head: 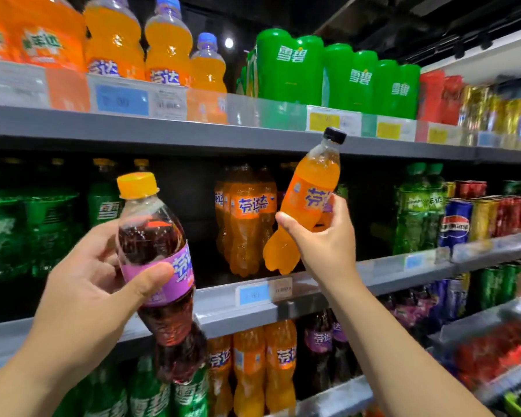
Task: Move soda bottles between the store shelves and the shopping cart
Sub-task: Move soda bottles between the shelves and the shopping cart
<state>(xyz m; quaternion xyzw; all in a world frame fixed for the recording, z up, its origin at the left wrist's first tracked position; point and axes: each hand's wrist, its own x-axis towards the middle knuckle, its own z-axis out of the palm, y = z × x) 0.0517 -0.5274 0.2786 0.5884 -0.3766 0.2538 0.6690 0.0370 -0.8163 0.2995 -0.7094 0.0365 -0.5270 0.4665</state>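
The left hand [88, 284], at 8 o'clock in the view, gripped a dark grape soda bottle [151, 236]. The thumb lay curled across the purple label and the fingers wrapped round the far side. The bottle carried a yellow cap and was tilted, with the cap toward 11 o'clock and the base toward 5 o'clock. It was held in the air in front of the shelf edge [388, 272].

The right hand [325, 239], just to the 3 o'clock side of centre, gripped an orange soda bottle [310, 188] round its lower body, with the fingers closed on the far side. This bottle had a black cap and leaned with the cap toward 1 o'clock. It was held clear of the shelf, in front of a gap in the middle row. The two held bottles were apart.

A cluster of standing orange bottles [247, 218] occupied the middle shelf between the two held bottles. Green bottles [292, 67] stood on the upper shelf [163, 127] at 12 o'clock. Cans [457, 221] stood at 3 o'clock.
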